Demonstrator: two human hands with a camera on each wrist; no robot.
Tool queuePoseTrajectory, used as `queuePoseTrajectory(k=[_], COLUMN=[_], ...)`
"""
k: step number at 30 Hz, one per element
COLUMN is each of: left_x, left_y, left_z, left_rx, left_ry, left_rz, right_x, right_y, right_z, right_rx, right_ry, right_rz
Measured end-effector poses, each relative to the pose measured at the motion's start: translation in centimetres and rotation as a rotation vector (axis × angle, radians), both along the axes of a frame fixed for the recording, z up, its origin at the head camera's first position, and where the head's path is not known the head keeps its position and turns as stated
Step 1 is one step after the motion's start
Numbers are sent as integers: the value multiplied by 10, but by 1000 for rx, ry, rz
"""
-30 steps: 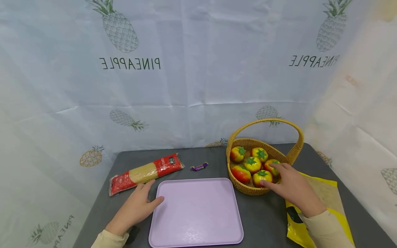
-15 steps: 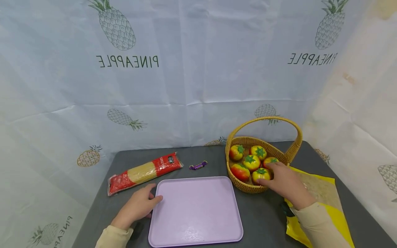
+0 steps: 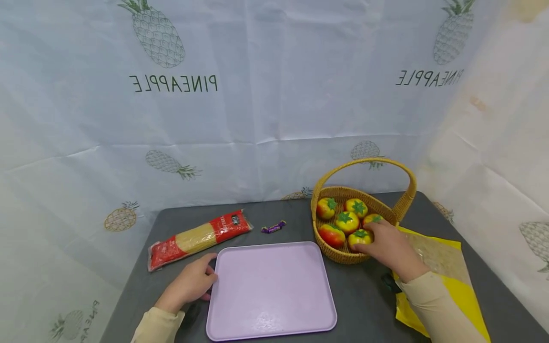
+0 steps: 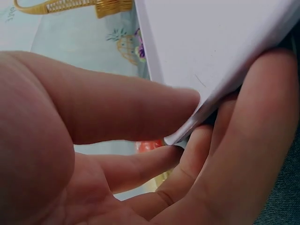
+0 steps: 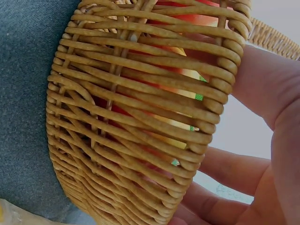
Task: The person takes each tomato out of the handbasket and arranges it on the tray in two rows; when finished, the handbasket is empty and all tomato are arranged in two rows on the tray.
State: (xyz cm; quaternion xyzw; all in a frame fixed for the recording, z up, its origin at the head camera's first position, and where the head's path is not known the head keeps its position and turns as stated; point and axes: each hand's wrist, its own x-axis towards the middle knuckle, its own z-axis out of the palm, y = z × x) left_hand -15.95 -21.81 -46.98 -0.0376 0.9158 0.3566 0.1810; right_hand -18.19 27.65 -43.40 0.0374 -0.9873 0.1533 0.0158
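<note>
My left hand (image 3: 189, 281) holds the left edge of a pale purple tray (image 3: 270, 290). In the left wrist view the thumb lies on the rim near a corner and the other fingers are at the side and below. My right hand (image 3: 392, 247) reaches over the rim of a wicker basket (image 3: 339, 258) with an arched handle. Its thumb and fingers are curled round a yellow-red persimmon (image 3: 359, 237) with green leaves, at the basket's front right. Several similar persimmons (image 3: 347, 222) lie in the basket. The right wrist view shows mostly the woven wall, which hides the fingertips.
A red-ended pack of noodles (image 3: 199, 239) lies behind the left hand. Near the back of the dark table (image 3: 360, 305) is a small purple-wrapped candy (image 3: 273, 227). A yellow bag (image 3: 442, 267) lies partly under the right forearm. Pineapple-print cloth (image 3: 274, 109) hangs behind.
My right hand has moved left and closed round the front-right persimmon. My left hand's thumb has drawn back to the tray's edge, and its fingers have come to that rim.
</note>
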Motion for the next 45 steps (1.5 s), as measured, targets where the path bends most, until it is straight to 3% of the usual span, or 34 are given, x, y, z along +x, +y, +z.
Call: queuePoseTrajectory(k=[7, 19, 30, 37, 45], left_x=[-2, 0, -4, -3, -4], left_y=[-1, -9, -9, -15, -13], left_z=[-1, -7, -8, -10, -10], left_rx=[14, 128, 166, 216, 234], left_ry=[13, -35, -53, -64, -56], left_rz=[-11, 44, 49, 62, 50], right_x=[0, -8, 2, 6, 4], right_y=[1, -3, -5, -29, -70], right_z=[-1, 3, 30, 46, 40], right_rx=[-18, -17, -27, -99, -193], right_ry=[-7, 14, 37, 91, 169], right_rz=[-1, 49, 22, 90, 180])
